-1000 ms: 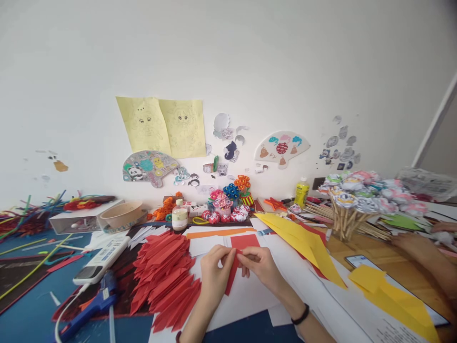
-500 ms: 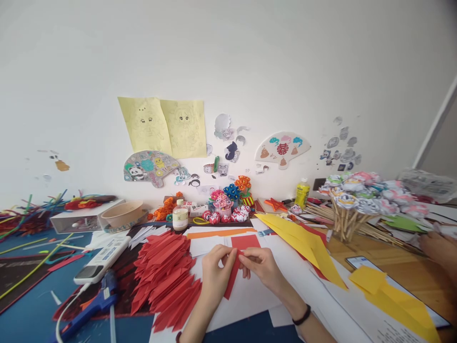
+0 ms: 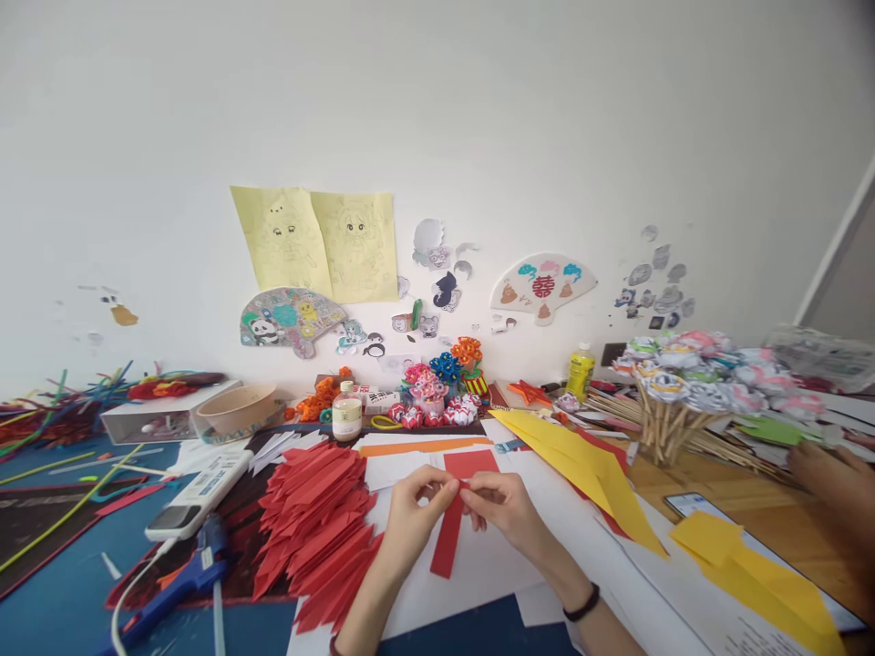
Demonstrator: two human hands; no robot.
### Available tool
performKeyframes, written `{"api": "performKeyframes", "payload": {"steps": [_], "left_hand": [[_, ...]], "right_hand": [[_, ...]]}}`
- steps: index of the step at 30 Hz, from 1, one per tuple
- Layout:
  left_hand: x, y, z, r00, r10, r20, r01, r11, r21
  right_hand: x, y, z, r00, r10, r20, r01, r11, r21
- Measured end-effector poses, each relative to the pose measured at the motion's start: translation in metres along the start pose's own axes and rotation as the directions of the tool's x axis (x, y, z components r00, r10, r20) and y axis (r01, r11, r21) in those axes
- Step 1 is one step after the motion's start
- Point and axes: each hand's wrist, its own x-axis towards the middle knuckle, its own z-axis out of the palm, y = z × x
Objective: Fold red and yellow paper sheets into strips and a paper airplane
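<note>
My left hand [image 3: 422,501] is closed, thumb and forefinger pinched on red paper. Close beside it, my right hand [image 3: 502,503] pinches the same paper, so that the fingertips of both almost meet. A narrow red paper strip [image 3: 446,547] slants down below the fingers over white sheets [image 3: 488,576]; my fingers cover its upper end. Behind the hands lies a wider red paper piece [image 3: 473,463]. To the left of my left hand is a large heap of folded red paper pieces [image 3: 318,519].
A blue glue gun [image 3: 198,569] and a white power strip [image 3: 205,492] with a cable lie left. Yellow paper [image 3: 581,465], a phone [image 3: 690,504] and a bundle of paper flowers on sticks [image 3: 666,428] are right. Another person's hand [image 3: 824,478] shows at the right edge.
My hands stay pinched together in nearly the same spot, and more of the red strip shows below them. The other person's hand at the right has moved slightly left.
</note>
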Motion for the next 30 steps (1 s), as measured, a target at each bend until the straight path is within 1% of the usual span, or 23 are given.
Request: {"api": "performKeyframes", "payload": {"steps": [3,4,6,9,11,13,17,19,22,24,26,28,30], "left_hand": [[0.000,-0.001,-0.002,0.997,-0.041,0.070,0.048,0.993,-0.105],[-0.001,-0.001,-0.002,0.996,-0.049,0.078,0.059,0.990,-0.125],[-0.001,-0.001,-0.002,0.997,-0.053,0.052,0.059,0.991,-0.122],[-0.002,-0.002,-0.002,0.999,-0.040,-0.026,0.038,0.997,-0.067],[-0.002,-0.003,-0.001,0.998,-0.045,-0.038,0.043,0.997,-0.068],[-0.002,-0.003,-0.001,0.997,-0.073,-0.014,0.071,0.993,-0.098],[0.000,-0.002,-0.001,0.986,-0.162,0.034,0.166,0.972,-0.165],[0.000,0.001,-0.003,0.983,-0.175,0.056,0.181,0.972,-0.151],[0.000,0.007,-0.004,0.983,-0.133,0.129,0.144,0.986,-0.079],[-0.001,0.012,-0.004,0.977,-0.092,0.193,0.108,0.992,-0.071],[-0.003,0.015,-0.003,0.974,-0.051,0.222,0.070,0.994,-0.078],[-0.006,0.015,-0.003,0.980,-0.006,0.198,0.017,0.998,-0.052],[-0.008,0.013,-0.002,0.988,0.041,0.148,-0.043,0.999,0.013]], "right_hand": [[0.000,-0.002,-0.002,1.000,-0.004,0.012,0.004,1.000,-0.024],[0.000,-0.003,-0.002,1.000,-0.006,0.018,0.006,0.999,-0.036],[0.000,-0.003,-0.003,1.000,-0.004,0.029,0.005,0.999,-0.051],[0.000,-0.003,-0.003,0.999,0.006,0.038,-0.003,0.998,-0.059],[0.000,-0.004,-0.003,0.999,0.008,0.033,-0.006,0.998,-0.058],[0.000,-0.004,-0.003,1.000,0.004,0.027,-0.003,0.999,-0.053],[-0.001,-0.006,-0.005,1.000,0.008,0.022,-0.007,0.998,-0.061],[-0.001,-0.007,-0.006,0.999,0.021,0.031,-0.019,0.998,-0.060],[-0.001,-0.007,-0.008,0.997,0.041,0.061,-0.039,0.999,-0.034],[-0.001,-0.007,-0.009,0.995,0.050,0.087,-0.050,0.999,-0.009],[-0.002,-0.007,-0.010,0.992,0.055,0.116,-0.057,0.998,0.011],[-0.002,-0.007,-0.009,0.989,0.058,0.137,-0.063,0.998,0.032],[-0.002,-0.006,-0.008,0.987,0.065,0.146,-0.074,0.996,0.052]]}}
